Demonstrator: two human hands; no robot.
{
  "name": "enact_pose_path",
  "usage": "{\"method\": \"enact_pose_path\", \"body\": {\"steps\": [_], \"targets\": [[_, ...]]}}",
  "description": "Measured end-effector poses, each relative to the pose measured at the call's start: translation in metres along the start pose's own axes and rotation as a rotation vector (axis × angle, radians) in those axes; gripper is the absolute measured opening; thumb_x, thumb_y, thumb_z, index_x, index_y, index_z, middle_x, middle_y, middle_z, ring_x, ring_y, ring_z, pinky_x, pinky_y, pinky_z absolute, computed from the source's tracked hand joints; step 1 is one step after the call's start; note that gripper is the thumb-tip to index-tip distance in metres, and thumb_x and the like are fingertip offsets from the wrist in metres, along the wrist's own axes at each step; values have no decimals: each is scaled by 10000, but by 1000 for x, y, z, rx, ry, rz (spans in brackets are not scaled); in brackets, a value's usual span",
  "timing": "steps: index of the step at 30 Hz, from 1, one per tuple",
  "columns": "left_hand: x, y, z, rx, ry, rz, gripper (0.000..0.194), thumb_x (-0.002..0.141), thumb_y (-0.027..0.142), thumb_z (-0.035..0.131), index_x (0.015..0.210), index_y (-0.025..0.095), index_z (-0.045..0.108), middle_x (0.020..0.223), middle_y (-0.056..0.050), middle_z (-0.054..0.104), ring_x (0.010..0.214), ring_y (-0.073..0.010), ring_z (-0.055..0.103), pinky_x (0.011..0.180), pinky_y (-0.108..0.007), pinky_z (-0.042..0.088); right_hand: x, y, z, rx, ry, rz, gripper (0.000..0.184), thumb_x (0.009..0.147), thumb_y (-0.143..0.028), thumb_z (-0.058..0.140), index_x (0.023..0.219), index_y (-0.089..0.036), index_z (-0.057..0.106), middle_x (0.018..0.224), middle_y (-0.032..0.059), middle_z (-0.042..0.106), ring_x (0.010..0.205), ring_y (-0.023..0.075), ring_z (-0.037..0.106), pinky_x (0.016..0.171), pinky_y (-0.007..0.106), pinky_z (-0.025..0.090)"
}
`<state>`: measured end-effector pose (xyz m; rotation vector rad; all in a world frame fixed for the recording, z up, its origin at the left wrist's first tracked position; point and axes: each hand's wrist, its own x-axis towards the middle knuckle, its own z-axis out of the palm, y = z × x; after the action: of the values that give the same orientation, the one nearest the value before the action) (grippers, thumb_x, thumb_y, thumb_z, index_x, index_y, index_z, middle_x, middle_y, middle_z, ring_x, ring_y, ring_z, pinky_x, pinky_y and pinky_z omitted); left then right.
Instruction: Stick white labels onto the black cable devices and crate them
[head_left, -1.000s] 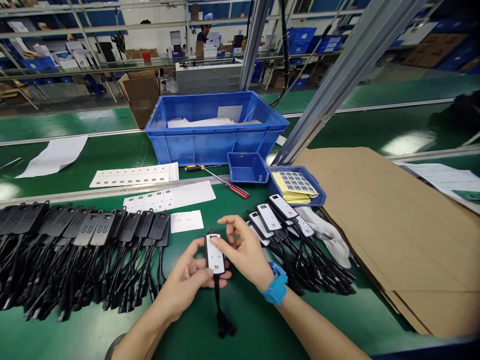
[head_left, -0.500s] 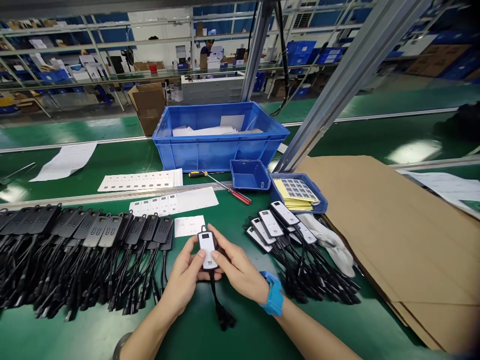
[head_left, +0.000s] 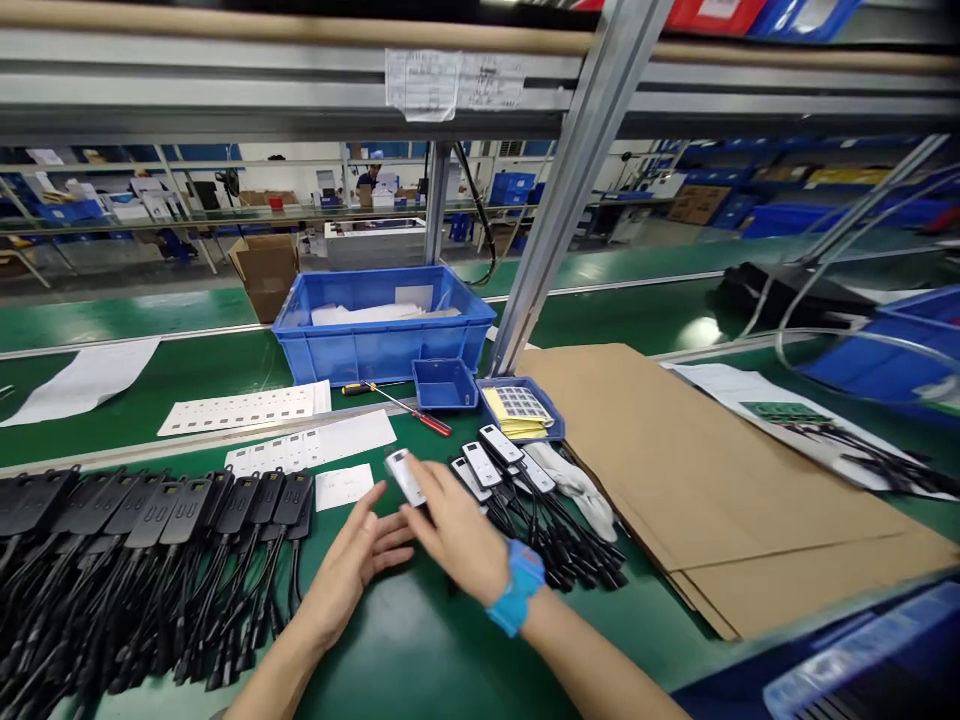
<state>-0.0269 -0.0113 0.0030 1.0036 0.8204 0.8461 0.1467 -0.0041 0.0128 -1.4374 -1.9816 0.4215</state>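
Note:
A small electronic controller with a white face (head_left: 406, 478) is in my right hand (head_left: 459, 528), held between thumb and fingers and tilted above the green bench. My hand hides its lower part and cable. My left hand (head_left: 352, 562) is just to its left, fingers apart and nothing in them. Right of my hands lies a pile of similar white-faced controllers (head_left: 480, 463) with black cables. To the left, rows of dark controllers (head_left: 187, 512) lie side by side, their cables toward me.
Behind stand a big blue bin (head_left: 382, 345), a small blue tray (head_left: 444, 385) and a tray of yellow-backed label sheets (head_left: 521, 408). Two screwdrivers (head_left: 427, 418) and white label sheets (head_left: 247, 408) lie nearby. A white glove (head_left: 577, 485), cardboard sheets (head_left: 675, 480) and a metal post (head_left: 559, 190) are right.
My left hand has let go of the controller and opened. My right hand now holds it alone, tilted. The camera view has turned right and up.

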Motion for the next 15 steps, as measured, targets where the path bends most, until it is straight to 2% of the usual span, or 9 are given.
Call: {"method": "enact_pose_path", "body": {"steps": [2,5,7,9,11,13,15], "targets": [[5,-1,-7,393,-9,46,525,921,447,474,1387,220,391,1298,-152,585,1182,-269,566,993,-445,459,3,14,-23,-191,-1,126,522,881,-155,484,1396,-124,406,1203,172,498,977,261,594,858,398,519],[18,-6,-18,1057,75,232,442,902,324,499,1330,224,451,1340,-130,552,1232,-251,528,1016,-425,455,6,34,-47,-531,-60,256,433,858,-102,488,1288,-80,533,1088,189,558,916,298,602,808,437,499],[32,-10,-26,1286,153,299,442,882,245,502,1320,197,459,1403,-150,484,1304,-269,452,1057,-449,414,12,40,-49,-699,-29,283,419,843,-80,491,1255,-72,568,1092,221,577,983,365,567,809,501,462],[48,-15,-32,1363,241,313,459,858,199,523,1310,141,467,1462,-205,389,1381,-326,326,1095,-515,342,24,36,-41,-683,16,236,429,843,-89,500,1266,-80,564,1167,241,562,1057,402,519,834,544,424],[65,-21,-38,1446,327,320,503,845,207,554,1321,86,445,1490,-262,308,1414,-389,206,1101,-596,272,47,24,-22,-485,-38,115,397,865,-113,491,1253,-101,575,1217,217,557,1102,366,507,898,521,402],[79,-29,-43,1516,385,323,563,835,258,591,1333,54,422,1485,-298,285,1411,-433,164,1084,-654,236,79,10,6,-281,-163,-7,327,886,-141,494,1188,-137,620,1186,151,602,1113,283,529,956,424,401],[88,-36,-47,1569,412,323,596,842,317,587,1341,44,408,1460,-307,326,1393,-447,212,1063,-675,250,116,-2,39,-204,-259,-72,258,871,-164,559,1109,-172,658,1120,84,649,1069,205,572,951,319,425]]}}
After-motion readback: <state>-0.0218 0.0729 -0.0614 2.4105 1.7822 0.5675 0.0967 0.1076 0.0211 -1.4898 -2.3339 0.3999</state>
